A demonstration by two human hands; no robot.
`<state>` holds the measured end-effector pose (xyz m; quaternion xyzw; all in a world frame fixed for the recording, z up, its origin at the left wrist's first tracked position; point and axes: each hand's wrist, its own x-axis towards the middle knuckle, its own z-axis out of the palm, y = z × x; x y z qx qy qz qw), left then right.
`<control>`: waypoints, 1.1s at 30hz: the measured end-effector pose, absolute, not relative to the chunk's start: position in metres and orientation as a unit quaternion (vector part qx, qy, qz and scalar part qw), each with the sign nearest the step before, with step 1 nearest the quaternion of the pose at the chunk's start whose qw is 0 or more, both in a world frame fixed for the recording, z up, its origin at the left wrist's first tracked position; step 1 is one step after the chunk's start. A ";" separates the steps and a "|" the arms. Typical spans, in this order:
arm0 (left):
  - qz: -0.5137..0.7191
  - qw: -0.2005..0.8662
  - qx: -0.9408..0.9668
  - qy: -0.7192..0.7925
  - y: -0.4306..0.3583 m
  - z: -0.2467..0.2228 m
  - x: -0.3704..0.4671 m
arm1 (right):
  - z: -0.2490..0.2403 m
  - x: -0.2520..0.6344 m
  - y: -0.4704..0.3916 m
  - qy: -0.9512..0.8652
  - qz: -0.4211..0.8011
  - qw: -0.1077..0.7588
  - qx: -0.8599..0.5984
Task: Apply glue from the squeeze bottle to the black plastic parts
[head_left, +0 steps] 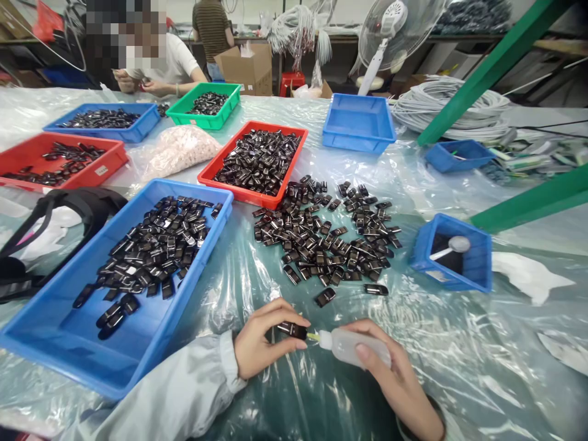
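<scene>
Between thumb and fingers, my left hand point(264, 340) pinches a small black plastic casing point(293, 329). My right hand point(390, 364) is wrapped round a translucent white squeeze bottle point(356, 346), lying nearly level. Its thin yellowish tip points left and meets the casing's right end, or comes very close. Just beyond my hands lie two single casings point(325, 297), and behind them spreads a loose pile of the same black casings point(331, 245) on the plastic-covered table point(257, 398). To the left a large blue tray point(133, 355) holds many more casings.
A red tray point(248, 196) full of casings stands behind the pile. At right, a small blue bin point(452, 278) holds black material and a white spoon point(452, 246). Green bars point(533, 199) cross the right side. Across the table sits a person point(179, 64).
</scene>
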<state>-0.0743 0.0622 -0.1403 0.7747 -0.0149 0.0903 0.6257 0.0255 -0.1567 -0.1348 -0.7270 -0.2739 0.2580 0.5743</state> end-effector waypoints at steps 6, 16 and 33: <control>0.064 0.575 0.815 -0.011 0.061 -0.143 -0.075 | -0.135 0.024 -0.157 -0.276 0.236 0.565 -0.741; 0.044 0.601 0.798 -0.016 0.064 -0.143 -0.075 | -0.135 0.022 -0.154 -0.286 0.160 0.538 -0.777; 0.084 0.614 0.785 0.022 0.066 -0.145 -0.074 | -0.125 0.026 -0.153 -0.298 0.131 0.537 -0.778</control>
